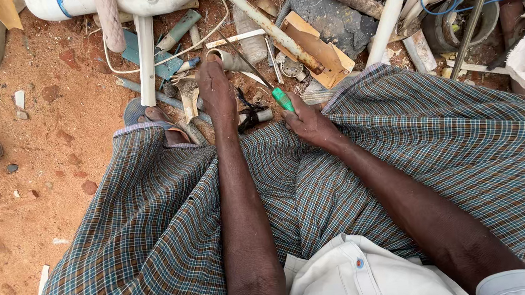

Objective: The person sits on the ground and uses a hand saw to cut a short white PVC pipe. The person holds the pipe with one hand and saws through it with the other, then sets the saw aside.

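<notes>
Now we work two hands amid pipe scraps.
Our left hand [215, 90] presses one short pipe piece [230, 60]; beside it, our right hand [310, 123] grips one green-handled tool [282, 99].

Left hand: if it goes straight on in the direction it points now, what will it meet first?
The left hand points up the picture and already rests on a short pale pipe piece. Straight beyond it, probably the thin white strip comes next, though depth is unclear.

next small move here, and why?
Probably bring the blade to the pipe piece. The left hand already pins that piece on the ground, and the right hand grips the green-handled tool, whose thin blade points up toward it.
</notes>
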